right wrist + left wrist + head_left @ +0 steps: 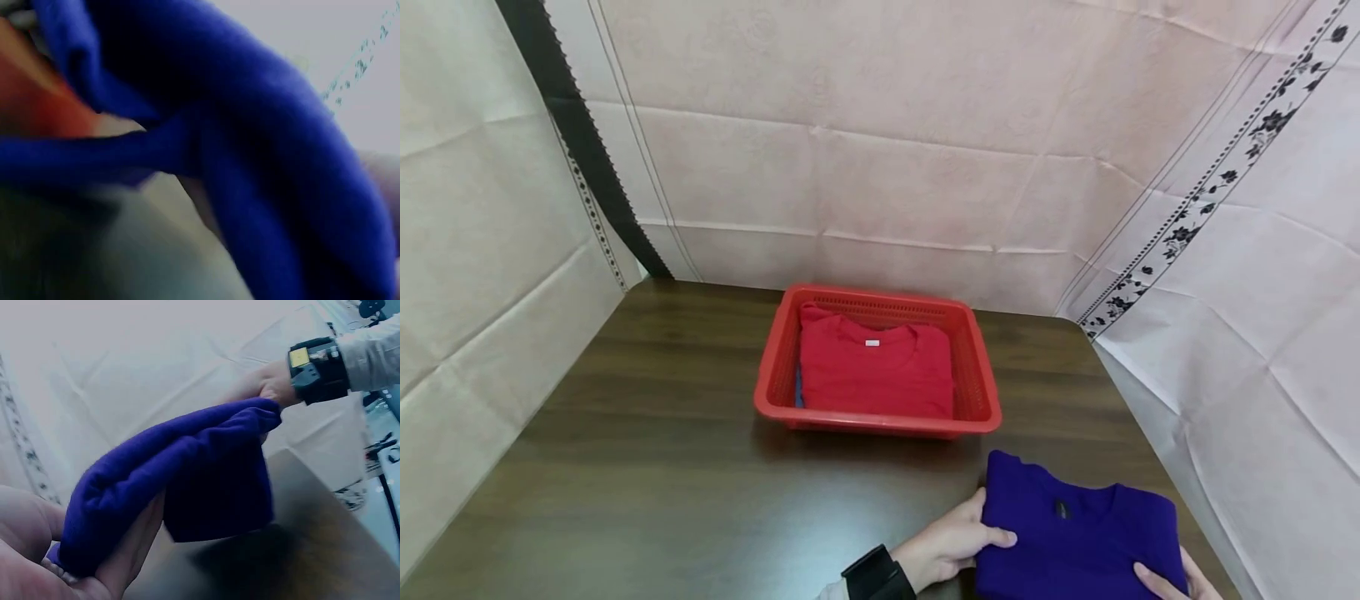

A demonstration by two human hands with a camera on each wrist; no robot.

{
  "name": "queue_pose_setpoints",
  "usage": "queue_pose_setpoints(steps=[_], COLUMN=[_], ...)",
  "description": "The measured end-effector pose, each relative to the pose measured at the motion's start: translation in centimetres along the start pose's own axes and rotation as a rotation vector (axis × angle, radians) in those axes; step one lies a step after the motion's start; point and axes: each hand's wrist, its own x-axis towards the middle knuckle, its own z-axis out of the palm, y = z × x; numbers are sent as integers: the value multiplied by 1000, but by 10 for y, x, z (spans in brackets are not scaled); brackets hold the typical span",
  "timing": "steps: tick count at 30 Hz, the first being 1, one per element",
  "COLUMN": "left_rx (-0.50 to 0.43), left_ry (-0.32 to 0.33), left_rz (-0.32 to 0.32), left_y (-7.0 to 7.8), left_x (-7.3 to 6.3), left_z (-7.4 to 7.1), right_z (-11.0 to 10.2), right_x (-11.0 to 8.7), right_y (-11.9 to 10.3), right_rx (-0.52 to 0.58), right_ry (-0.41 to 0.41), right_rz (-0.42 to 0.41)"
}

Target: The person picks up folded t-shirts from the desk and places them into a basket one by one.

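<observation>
A folded dark blue-purple T-shirt (1075,542) is held at the lower right of the head view, collar toward the basket. My left hand (951,537) grips its left edge, thumb on top and the other fingers underneath. At the opposite edge, my right hand (1183,579) holds the cloth with the thumb over it; the frame cuts off part of this hand. In the left wrist view the T-shirt (169,462) sags between both hands, raised above the table. Its folds (269,125) fill much of the right wrist view and hide most of the right hand.
A red plastic basket (880,423) stands toward the table's back edge. Inside lies a folded red T-shirt (880,375), with a bit of blue cloth (799,389) beside or under it. Pale patterned sheets (850,183) hang behind and beside the brown wooden table (662,467).
</observation>
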Motion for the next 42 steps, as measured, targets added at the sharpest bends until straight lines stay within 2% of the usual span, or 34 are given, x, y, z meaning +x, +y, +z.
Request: queue_pose_setpoints(steps=[3, 5, 8, 10, 12, 14, 16, 19, 22, 24, 27, 30, 32, 34, 36, 38, 41, 42], left_rx=[-5, 0, -2, 0, -3, 1, -7, -18, -5, 29, 116, 233, 328, 428, 564, 745, 1072, 1179], left_ry=[-59, -90, -134, -152, -175, -187, -183, -121, -9, 72, 172, 279, 349, 397, 435, 493, 582, 597], left_rz=[60, 97, 153, 179, 205, 222, 241, 268, 287, 292, 279, 229, 192, 167, 173, 199, 314, 358], left_y=[20, 36, 64, 85, 108, 132, 154, 184, 207, 217, 220, 208, 196, 185, 177, 172, 170, 171], left_x=[-7, -12, -19, -24, -27, -32, -36, -42, -41, -37, -29, -22, -19, -18, -18, -21, -27, -30], left_z=[-5, -7, -10, -14, -22, -34, -49, -73, -100, -122, -160, -192, -206, -214, -218, -218, -214, -213], right_z=[2, 7, 18, 29, 45, 66, 89, 125, 161, 184, 218, 245, 256, 263, 268, 270, 270, 270], right_x=[-3, -6, -10, -9, -5, 0, 9, 27, 53, 74, 107, 135, 147, 155, 159, 160, 155, 152], right_y=[-27, -48, -82, -104, -128, -153, -177, -209, -231, -237, -231, -212, -198, -186, -177, -170, -166, -166], right_rx=[13, -5, -28, 51, 196, 350, 433, 456, 426, 365, 262, 98, -35, -186, -334, -489, -748, -828], right_ry=[-91, -104, -145, -218, -335, -427, -477, -478, -450, -417, -374, -337, -312, -288, -252, -206, -142, -147], right_rz=[-9, -32, -118, -207, -283, -316, -345, -343, -321, -310, -273, -250, -239, -267, -329, -431, -642, -707])
